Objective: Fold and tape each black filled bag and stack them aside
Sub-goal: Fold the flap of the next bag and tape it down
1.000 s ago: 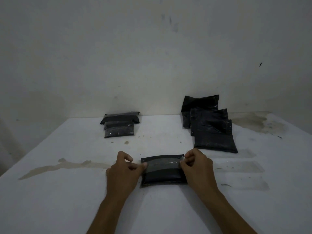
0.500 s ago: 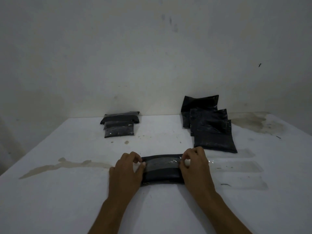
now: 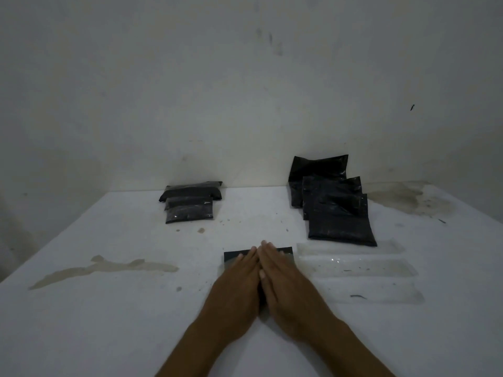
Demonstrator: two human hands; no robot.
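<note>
A folded black bag [image 3: 231, 257] with a strip of clear tape across it lies on the white table in front of me. My left hand [image 3: 236, 287] and my right hand [image 3: 285, 284] lie flat on top of it, side by side, fingers straight and touching at the middle, covering most of the bag. Only its far corners show. Three unfolded black filled bags [image 3: 337, 213] overlap in a row at the back right. A stack of folded, taped bags [image 3: 190, 201] sits at the back left near the wall.
Three strips of clear tape [image 3: 359, 265] lie flat on the table [image 3: 109, 322] just right of my hands. A brownish stain [image 3: 103, 269] marks the table at left and another [image 3: 408, 197] at the far right corner. A grey wall rises behind the table.
Both hands left the ends of the taped bag, where their fingers pinched the tape, and moved inward. They now press flat on the middle of the bag with straight fingers.
</note>
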